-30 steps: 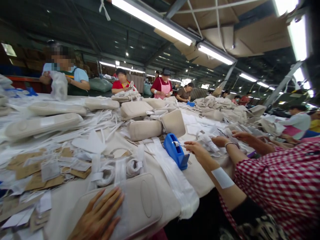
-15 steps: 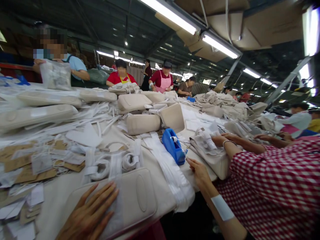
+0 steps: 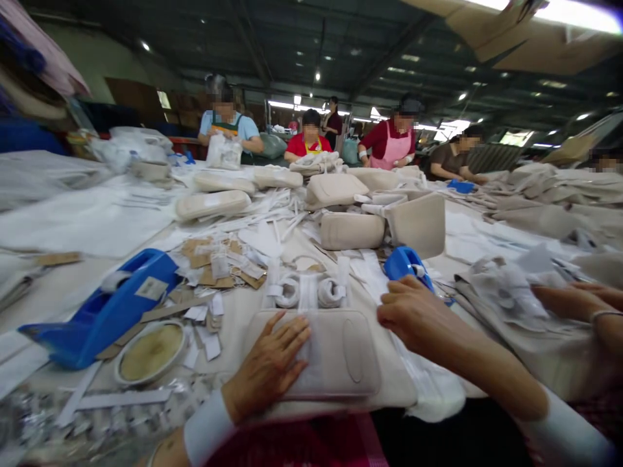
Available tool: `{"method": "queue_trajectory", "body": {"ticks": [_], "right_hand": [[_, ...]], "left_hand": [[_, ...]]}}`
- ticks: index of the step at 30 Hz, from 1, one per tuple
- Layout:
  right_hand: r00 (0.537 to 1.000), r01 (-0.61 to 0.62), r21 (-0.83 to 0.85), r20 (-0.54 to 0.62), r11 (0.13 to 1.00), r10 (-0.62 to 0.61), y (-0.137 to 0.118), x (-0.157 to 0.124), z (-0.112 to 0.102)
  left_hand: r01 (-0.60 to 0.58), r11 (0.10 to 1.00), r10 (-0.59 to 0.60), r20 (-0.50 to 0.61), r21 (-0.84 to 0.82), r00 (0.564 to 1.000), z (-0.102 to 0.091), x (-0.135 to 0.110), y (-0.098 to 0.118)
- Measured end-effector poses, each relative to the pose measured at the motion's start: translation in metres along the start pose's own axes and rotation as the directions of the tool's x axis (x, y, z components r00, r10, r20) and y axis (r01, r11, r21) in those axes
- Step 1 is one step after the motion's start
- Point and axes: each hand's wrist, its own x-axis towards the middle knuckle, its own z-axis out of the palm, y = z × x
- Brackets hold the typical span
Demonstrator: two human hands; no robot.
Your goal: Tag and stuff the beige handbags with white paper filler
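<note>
My left hand (image 3: 272, 363) lies flat with its fingers spread on a beige fabric bag (image 3: 335, 357), over a translucent strip (image 3: 307, 295) that runs across the bag. Two rolled white straps (image 3: 331, 292) rest at the bag's far edge. To the right, my right hand (image 3: 409, 311) is raised above the table, its fingers curled together. Whatever these fingers may hold is hidden. Just behind that hand stands a blue tape dispenser (image 3: 406, 261), partly covered by it.
Another blue tape dispenser (image 3: 107, 305) stands at left beside a round dish (image 3: 181, 350). Brown and white tags (image 3: 214, 259) lie near it. More beige bags (image 3: 353, 230) are piled ahead. A co-worker's hands (image 3: 564, 301) work at right; several people stand across the table.
My view has turned left. My right hand has come away from the tape dispenser's front, back towards the bag. My left hand stays flat on the bag.
</note>
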Motion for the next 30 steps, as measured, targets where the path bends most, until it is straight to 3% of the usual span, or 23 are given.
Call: {"method": "queue_trajectory", "body": {"ticks": [2, 4, 7, 10, 19, 26, 30], "right_hand": [[0.971, 0.203, 0.117, 0.108, 0.972, -0.215, -0.021, 0.045, -0.003], [0.918, 0.305, 0.201, 0.196, 0.931, -0.343, -0.035, 0.083, 0.005], [0.871, 0.342, 0.192, 0.301, 0.92, -0.387, -0.046, 0.121, 0.024], [0.87, 0.346, 0.145, 0.321, 0.927, -0.375, -0.052, 0.14, 0.035], [0.885, 0.377, 0.033, 0.281, 0.926, -0.37, -0.065, 0.146, 0.037], [0.925, 0.378, -0.116, 0.094, 0.918, -0.369, -0.077, 0.133, 0.052], [0.921, 0.383, -0.12, 0.134, 0.916, -0.367, -0.083, 0.127, 0.046]], "left_hand": [[0.036, 0.999, -0.036, -0.002, -0.007, 0.999, -0.001, -0.001, 0.002], [0.048, 0.999, -0.048, -0.022, -0.013, 0.999, 0.0, -0.002, 0.003], [0.046, 0.998, -0.049, -0.083, -0.043, 0.995, 0.003, -0.003, 0.002], [0.061, 0.996, -0.068, -0.109, -0.068, 0.992, 0.004, -0.003, 0.002], [0.06, 0.995, -0.063, -0.026, -0.079, 0.998, 0.003, -0.004, -0.002], [0.057, 0.991, -0.057, 0.003, -0.12, 0.998, 0.001, -0.002, -0.002], [0.072, 0.99, -0.07, 0.021, -0.122, 0.997, 0.001, -0.001, -0.001]]}}
